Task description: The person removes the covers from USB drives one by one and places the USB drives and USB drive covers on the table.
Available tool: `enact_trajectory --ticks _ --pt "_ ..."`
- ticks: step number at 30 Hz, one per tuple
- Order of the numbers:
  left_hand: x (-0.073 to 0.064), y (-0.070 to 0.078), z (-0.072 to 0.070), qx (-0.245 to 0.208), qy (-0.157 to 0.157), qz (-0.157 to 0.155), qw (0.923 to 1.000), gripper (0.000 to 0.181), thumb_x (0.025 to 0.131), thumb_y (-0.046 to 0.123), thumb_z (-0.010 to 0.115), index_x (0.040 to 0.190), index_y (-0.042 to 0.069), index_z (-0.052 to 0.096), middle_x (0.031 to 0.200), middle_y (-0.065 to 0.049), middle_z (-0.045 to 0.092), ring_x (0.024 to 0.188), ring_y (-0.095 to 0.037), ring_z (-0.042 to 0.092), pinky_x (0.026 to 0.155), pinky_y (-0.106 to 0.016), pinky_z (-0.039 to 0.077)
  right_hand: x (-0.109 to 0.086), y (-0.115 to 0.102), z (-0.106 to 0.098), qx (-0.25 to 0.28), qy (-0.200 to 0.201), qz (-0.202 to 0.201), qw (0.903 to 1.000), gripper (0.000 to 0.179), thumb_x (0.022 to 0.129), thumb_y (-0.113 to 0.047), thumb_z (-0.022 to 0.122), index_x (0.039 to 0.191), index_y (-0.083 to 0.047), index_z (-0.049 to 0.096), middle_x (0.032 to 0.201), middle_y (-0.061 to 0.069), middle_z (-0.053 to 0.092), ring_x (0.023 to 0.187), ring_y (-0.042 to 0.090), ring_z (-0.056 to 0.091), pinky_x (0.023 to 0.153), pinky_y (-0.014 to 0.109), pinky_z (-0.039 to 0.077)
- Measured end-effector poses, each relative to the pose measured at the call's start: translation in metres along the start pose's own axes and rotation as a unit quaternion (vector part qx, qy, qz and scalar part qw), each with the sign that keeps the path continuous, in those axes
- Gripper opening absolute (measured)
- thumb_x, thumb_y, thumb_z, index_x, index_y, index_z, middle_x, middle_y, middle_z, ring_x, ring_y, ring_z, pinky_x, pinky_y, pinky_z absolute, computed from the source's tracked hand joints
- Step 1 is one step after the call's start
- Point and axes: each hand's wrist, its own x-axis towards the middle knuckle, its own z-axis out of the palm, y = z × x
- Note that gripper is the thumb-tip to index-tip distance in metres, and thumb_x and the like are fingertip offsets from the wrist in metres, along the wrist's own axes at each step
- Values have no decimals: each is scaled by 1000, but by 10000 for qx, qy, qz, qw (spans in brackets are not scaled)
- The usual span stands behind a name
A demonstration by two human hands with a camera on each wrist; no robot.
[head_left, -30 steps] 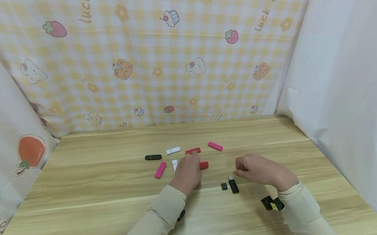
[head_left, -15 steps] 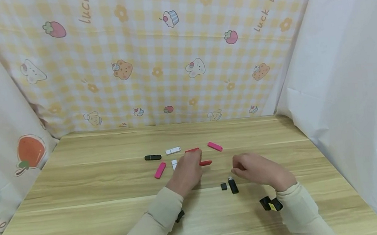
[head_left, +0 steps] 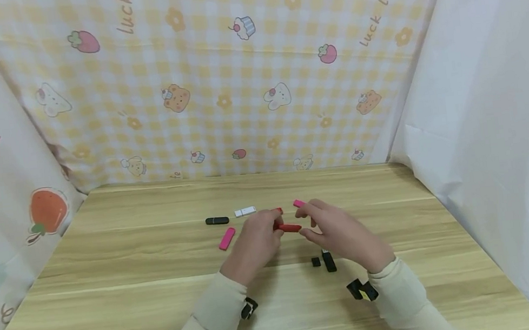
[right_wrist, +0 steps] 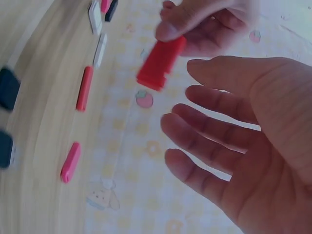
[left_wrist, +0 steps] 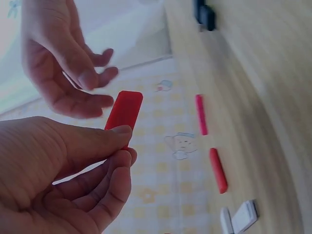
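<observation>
My left hand (head_left: 254, 242) pinches a red USB stick (left_wrist: 124, 111) between thumb and fingers, above the table. The stick's free end points toward my right hand (head_left: 343, 235), whose fingers are spread and slightly bent just beside it, apart from it in both wrist views. Nothing lies in the right hand. Below that hand, a black USB stick (head_left: 329, 262) with its metal plug bare lies beside a small black cap (head_left: 316, 262). A second red stick (right_wrist: 84, 89) rests on the table behind the left hand, mostly covered in the head view.
Farther back lie a closed black stick (head_left: 217, 221), a white stick (head_left: 245, 212) and a pink stick (head_left: 227, 238). Another pink stick (right_wrist: 71, 163) is partly behind the right hand in the head view. A patterned cloth (head_left: 224, 109) hangs at the table's (head_left: 129, 311) back edge.
The right hand has moved forward and left, up to the red stick, and its fingers have uncurled. The left hand has raised and turned the stick slightly.
</observation>
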Motion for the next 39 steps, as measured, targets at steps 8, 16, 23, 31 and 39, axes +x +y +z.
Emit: enact_trajectory --ticks 8,16,23,31,39 --pt "-7 0 -16 -408 387 146 9983 5 96 2 80 100 2 78 92 -8 77 74 -15 63 65 -24 56 8 -11 10 -202 352 -414 9983 35 93 -17 88 122 -9 69 110 3 73 87 18 69 75 25 59" --pt "-13 -3 -35 -988 572 -140 9934 6 96 2 79 102 2 81 85 -6 75 70 -15 62 65 -26 55 17 -21 15 -615 1240 -898 9863 40 86 -20 94 118 -10 72 105 1 74 80 12 66 69 25 59" --pt "-16 -4 -41 -1434 459 -385 9878 7 96 4 80 103 2 82 87 -6 78 73 -15 66 66 -27 57 21 -25 18 -952 1739 -1100 9740 35 83 -20 96 108 -10 75 103 2 75 85 14 72 73 30 63" --pt "-16 -4 -37 -1460 362 -323 9881 6 98 5 79 102 2 81 88 -5 77 74 -13 65 66 -25 55 18 -23 19 -1024 1783 -1145 9719 32 83 -16 97 106 -11 75 103 3 74 84 15 71 73 29 63" --pt "-18 -4 -38 -1475 452 -521 9866 6 100 9 78 96 5 81 90 -6 79 76 -14 67 69 -28 56 19 -21 21 -1127 1858 -1481 9648 34 83 -17 96 111 -11 76 106 2 74 87 16 73 76 29 64"
